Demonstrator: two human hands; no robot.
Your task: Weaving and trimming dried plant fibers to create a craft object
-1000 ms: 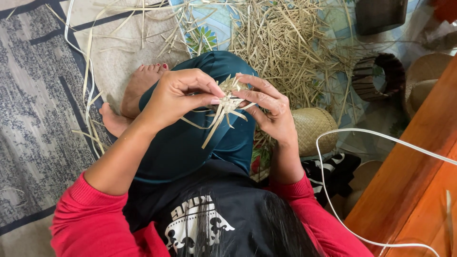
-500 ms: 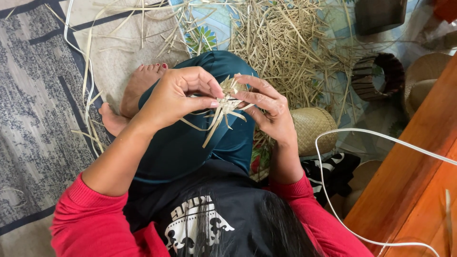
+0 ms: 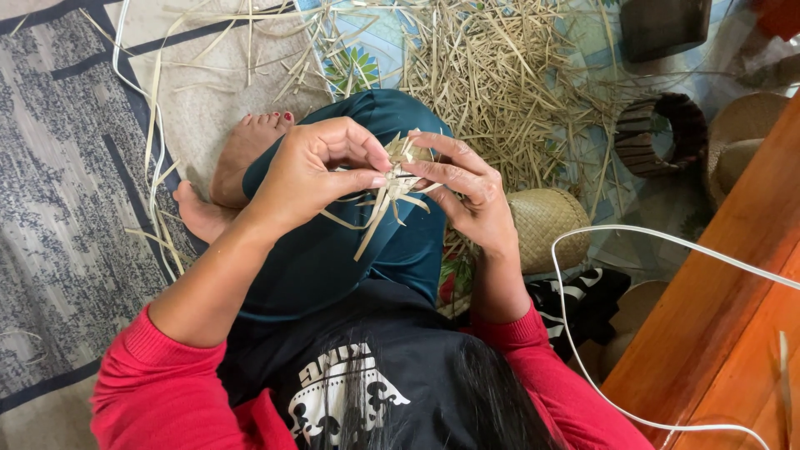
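Both hands meet above my lap on a small woven straw piece [image 3: 402,171] with loose pale strips hanging from it. My left hand [image 3: 317,171] pinches the strips from the left, thumb and forefinger closed on them. My right hand [image 3: 467,196] holds the piece from the right, fingers spread along its edge. Below the hands are my teal trousers [image 3: 333,250] and a bare foot [image 3: 242,154] tucked to the left.
A heap of cut straw strips [image 3: 500,75] covers the floor mat ahead. A small woven basket [image 3: 546,221] lies by my right wrist, a dark ring-shaped basket [image 3: 658,133] farther right. A wooden bench edge [image 3: 733,292] and a white plastic strip [image 3: 583,333] are at right.
The hands stay in place on the straw piece; the fingers shift slightly as they work the strips.
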